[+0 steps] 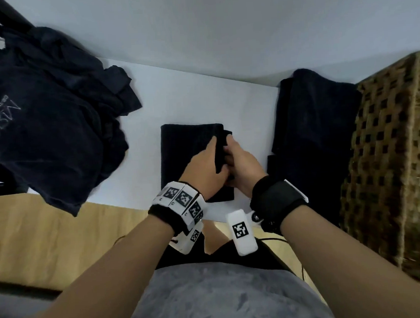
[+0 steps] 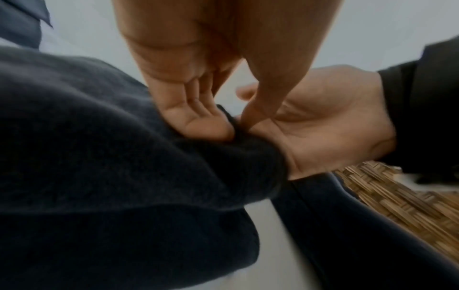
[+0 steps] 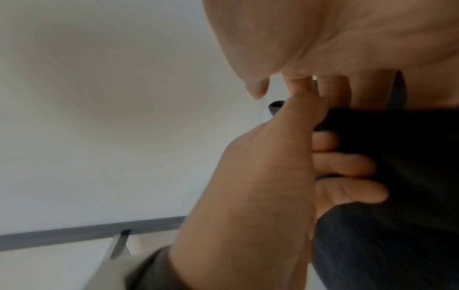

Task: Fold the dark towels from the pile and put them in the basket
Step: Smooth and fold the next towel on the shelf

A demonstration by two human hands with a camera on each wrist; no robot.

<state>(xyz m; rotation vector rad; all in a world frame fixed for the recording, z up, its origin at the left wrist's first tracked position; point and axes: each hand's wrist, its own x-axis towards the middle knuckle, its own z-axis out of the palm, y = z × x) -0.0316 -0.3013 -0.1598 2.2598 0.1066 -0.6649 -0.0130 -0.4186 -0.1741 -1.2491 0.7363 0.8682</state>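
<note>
Dim, soft light — blurred, warped edges.

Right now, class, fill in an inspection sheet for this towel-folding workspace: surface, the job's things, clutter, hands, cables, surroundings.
Surface: white table, front edge towards the person.
Job's things: folded dark towel at centre; pile of dark towels at left, hanging over the table edge; woven basket at right; more dark fabric lies beside the basket.
Clutter: nothing seen.
Hands: left hand and right hand both grip the centre towel's right edge, close together.
Cables: thin dark cable below the right wrist.
Surroundings: pale wall behind; wooden floor below.
</note>
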